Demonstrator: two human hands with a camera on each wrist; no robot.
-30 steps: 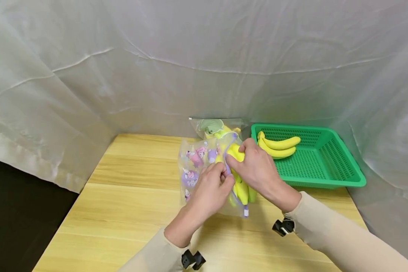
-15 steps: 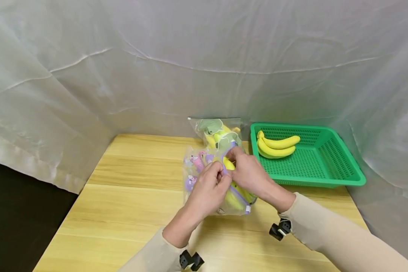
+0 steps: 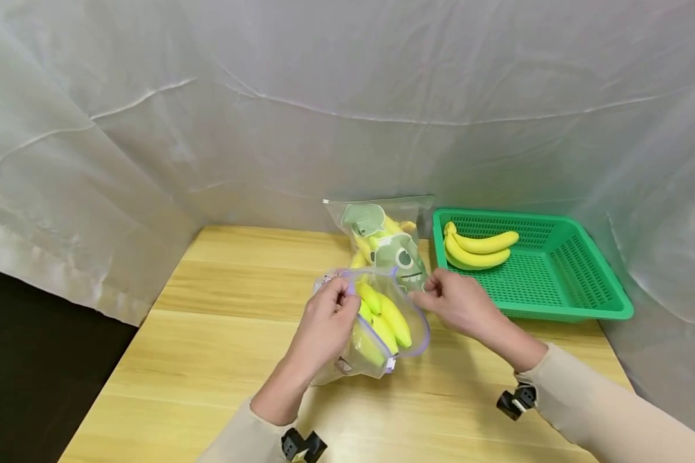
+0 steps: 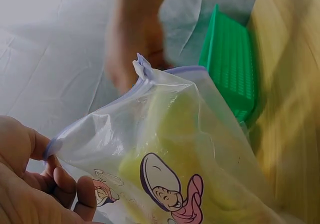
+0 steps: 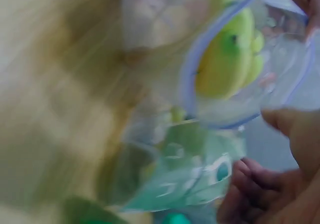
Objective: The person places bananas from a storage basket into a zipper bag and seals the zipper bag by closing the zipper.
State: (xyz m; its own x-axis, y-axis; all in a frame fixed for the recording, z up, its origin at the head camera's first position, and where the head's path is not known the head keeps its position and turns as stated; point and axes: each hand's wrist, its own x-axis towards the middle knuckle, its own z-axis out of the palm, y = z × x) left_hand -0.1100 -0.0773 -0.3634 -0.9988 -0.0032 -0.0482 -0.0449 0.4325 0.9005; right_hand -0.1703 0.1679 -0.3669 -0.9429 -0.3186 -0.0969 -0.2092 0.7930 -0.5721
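Note:
My left hand (image 3: 327,321) pinches the purple-edged rim of a clear zip bag (image 3: 347,366) between thumb and fingers. The bag's mouth gapes wide, and a bunch of bananas (image 3: 390,321) shows inside. Cartoon figures are printed on its wall, plain in the left wrist view. A white slider sits at the near end of the purple zip. My right hand (image 3: 460,302) is at the far right side of the mouth, its thumb (image 5: 282,120) beside the purple rim and apart from its loosely bent fingers. Whether the thumb touches the rim, I cannot tell.
Behind the bag leans a second zip bag (image 3: 402,251) with a green cartoon print and bananas in it. To the right stands a green basket (image 3: 591,270) holding a bunch of bananas (image 3: 477,251). A grey curtain (image 3: 347,116) hangs behind the wooden table (image 3: 226,360).
My right hand has let go of the bag's rim and moved right. The left hand has drawn the rim left and slightly toward me, and the mouth has spread open, showing the bananas.

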